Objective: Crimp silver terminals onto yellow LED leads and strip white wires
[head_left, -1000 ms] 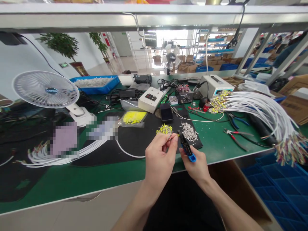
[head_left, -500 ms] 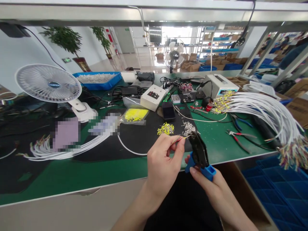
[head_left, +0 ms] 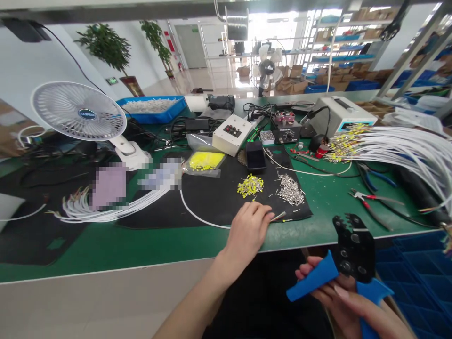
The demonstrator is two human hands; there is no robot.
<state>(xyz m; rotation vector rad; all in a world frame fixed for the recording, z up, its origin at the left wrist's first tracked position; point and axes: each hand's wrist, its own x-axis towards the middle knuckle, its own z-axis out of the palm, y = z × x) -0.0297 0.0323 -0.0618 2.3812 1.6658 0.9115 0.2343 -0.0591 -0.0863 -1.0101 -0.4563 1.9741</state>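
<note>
My left hand [head_left: 249, 228] rests at the front edge of the black mat [head_left: 212, 197], pinching the end of a thin white cable [head_left: 197, 217] whose stripped wire tips stick out past my fingers. My right hand [head_left: 339, 294] is low at the bench's front edge, holding a crimping tool [head_left: 348, 259] with a black head and blue handles spread apart. A small pile of yellow connectors [head_left: 250, 184] and a pile of metal terminals [head_left: 290, 190] lie on the mat just beyond my left hand.
A white desk fan [head_left: 79, 113] stands at left. A big bundle of white cables with yellow ends [head_left: 395, 148] lies at right, with pliers [head_left: 370, 207] beside it. A control box [head_left: 232, 134], a yellow parts bag [head_left: 205, 161] and a blue tray [head_left: 151, 108] sit farther back.
My right hand pulled the crimping tool away from the wire, down and to the right, and its handles opened. My left hand lowered the cable end onto the mat.
</note>
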